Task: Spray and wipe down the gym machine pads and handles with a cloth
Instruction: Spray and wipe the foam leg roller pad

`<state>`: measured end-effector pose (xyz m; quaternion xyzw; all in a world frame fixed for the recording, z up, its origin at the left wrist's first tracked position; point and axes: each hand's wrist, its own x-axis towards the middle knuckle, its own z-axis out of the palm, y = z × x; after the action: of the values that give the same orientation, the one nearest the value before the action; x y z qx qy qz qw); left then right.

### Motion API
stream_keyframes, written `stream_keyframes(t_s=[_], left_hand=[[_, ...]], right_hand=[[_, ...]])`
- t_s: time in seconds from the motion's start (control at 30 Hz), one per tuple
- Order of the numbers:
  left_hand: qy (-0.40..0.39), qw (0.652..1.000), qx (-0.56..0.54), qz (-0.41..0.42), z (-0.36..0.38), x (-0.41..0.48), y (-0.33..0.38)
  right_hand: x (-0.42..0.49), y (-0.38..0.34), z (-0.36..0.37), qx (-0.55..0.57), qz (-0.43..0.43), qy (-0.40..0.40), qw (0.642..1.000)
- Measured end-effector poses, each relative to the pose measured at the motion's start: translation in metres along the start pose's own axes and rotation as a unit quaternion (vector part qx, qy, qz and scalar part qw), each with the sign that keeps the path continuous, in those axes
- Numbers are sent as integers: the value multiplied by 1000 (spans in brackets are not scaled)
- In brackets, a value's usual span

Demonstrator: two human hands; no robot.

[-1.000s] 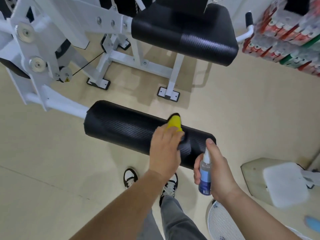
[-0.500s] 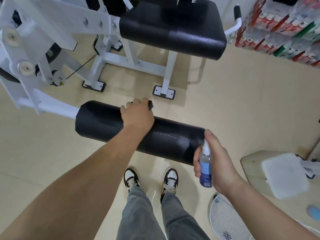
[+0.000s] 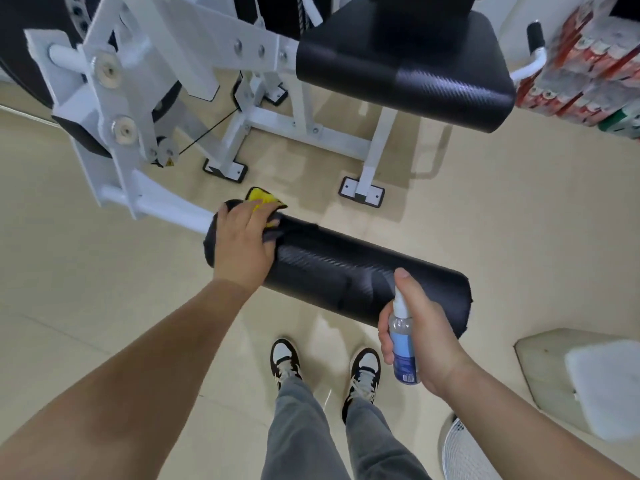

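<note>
Roller pad (image 3: pixel 346 271) under left hand (image 3: pixel 242 247) pressing cloth (image 3: pixel 263 202); right hand (image 3: pixel 422 330) clasped around spray bottle (image 3: pixel 403 344)

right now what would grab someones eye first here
Most striking is the long black roller pad running across the middle, with the left hand pressing a yellow and grey cloth onto its left end. The right hand holds a small spray bottle beside its right end.
</note>
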<state>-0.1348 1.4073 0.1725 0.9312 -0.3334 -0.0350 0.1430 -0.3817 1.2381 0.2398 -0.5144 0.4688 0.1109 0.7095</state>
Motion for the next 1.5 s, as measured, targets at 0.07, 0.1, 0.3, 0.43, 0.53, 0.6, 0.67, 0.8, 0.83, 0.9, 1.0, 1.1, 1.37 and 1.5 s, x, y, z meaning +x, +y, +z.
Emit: stream_keyframes(t_s=[0.07,0.1,0.3,0.43,0.53,0.6,0.67,0.8,0.83,0.9,1.0,1.1,1.37,1.5], left_hand=[[-23,999,-14,-47,0,35,17],[-39,997,-34,-59,-2,51,22],[-14,1000,-27,-5,-13,25,4],[38,989,-103,-95,-7,-15,1],[-18,986,-164,36,17,-42,94],[-63,968,-186,156,33,-62,132],[-73,951,-141,267,39,-57,119],[-30,972,-12,234,10,-22,33],[5,991,-13,136,4,-20,2],[46,998,-5,-48,-5,-29,-40],[63,992,-3,-114,11,-55,0],[6,996,-31,89,39,-74,80],[-101,979,76,161,20,-17,47],[-157,983,91,-17,27,38,81]], right_hand=[[9,-5,13,-25,-12,-15,999],[14,-7,22,-34,-16,-21,999],[36,-17,55,-1,32,-16,999],[38,-12,51,-7,34,4,999],[28,-6,38,4,14,13,1000],[19,1,20,2,-3,34,999],[10,8,0,-9,-2,47,999],[3,13,-16,-7,-17,37,999],[4,12,-14,-12,-22,30,999],[7,9,-8,-15,-32,19,999],[8,6,0,3,-28,12,1000],[7,3,2,3,-24,5,1000],[19,-4,9,-10,29,-9,999],[20,1,13,-2,45,6,999]])
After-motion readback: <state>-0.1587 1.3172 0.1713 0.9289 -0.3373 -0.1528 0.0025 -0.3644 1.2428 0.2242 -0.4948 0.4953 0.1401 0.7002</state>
